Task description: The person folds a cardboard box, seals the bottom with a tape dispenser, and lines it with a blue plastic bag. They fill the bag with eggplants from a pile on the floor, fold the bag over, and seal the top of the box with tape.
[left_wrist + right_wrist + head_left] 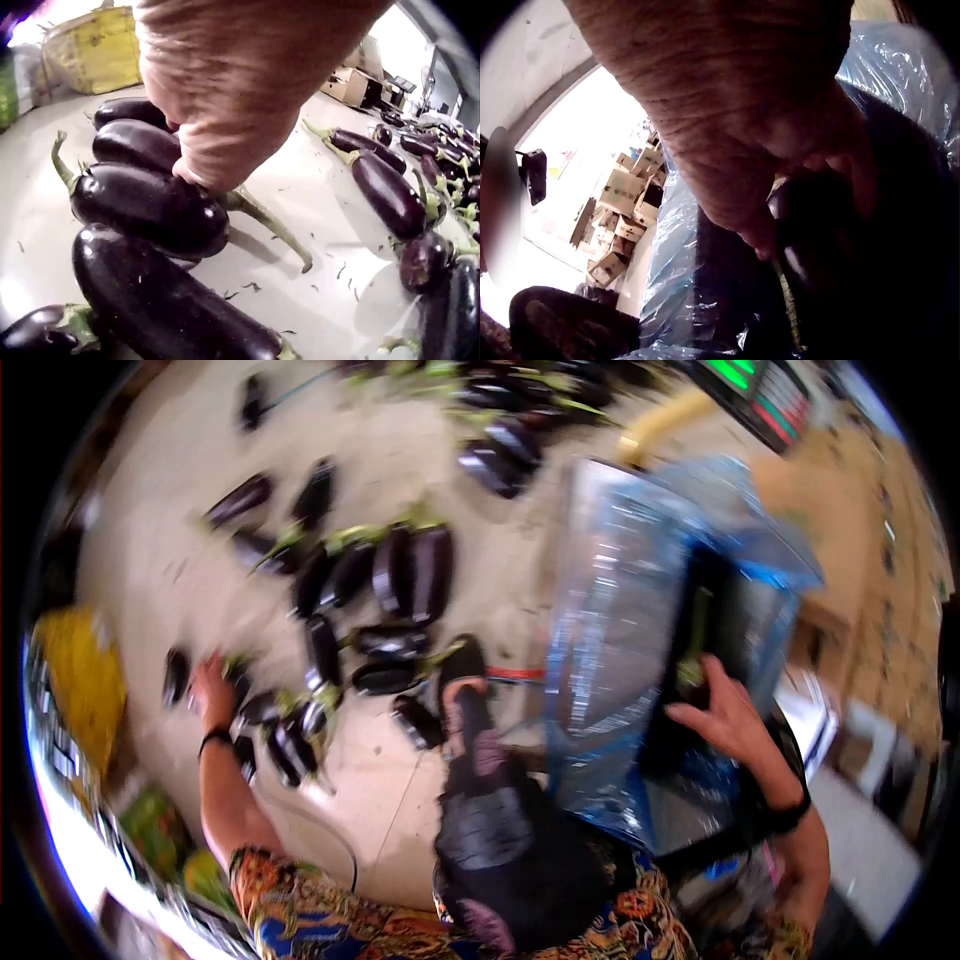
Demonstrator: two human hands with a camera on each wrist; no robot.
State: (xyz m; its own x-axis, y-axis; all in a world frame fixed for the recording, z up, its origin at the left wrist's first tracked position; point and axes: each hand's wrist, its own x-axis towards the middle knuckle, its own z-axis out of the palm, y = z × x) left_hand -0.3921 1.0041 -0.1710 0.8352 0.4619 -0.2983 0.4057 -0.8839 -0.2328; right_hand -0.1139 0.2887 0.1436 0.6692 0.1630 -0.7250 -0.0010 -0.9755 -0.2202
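On the pale floor at left, my left hand reaches down among dark purple eggplants. The left wrist view shows that hand bent over a row of them, its digits curled against an eggplant beside another eggplant; the far fingertips are hidden. Inside a box lined with clear bluish plastic, my right hand grips an eggplant near its green stem end. Thumb and fingers lie on either side of this dark eggplant in the right wrist view, where shadow hides much of it.
More eggplants lie in the middle, with a heap at the top. A shoe stands between them and the lined box. A scale display is at top right, cardboard at right, and a yellow sack at left.
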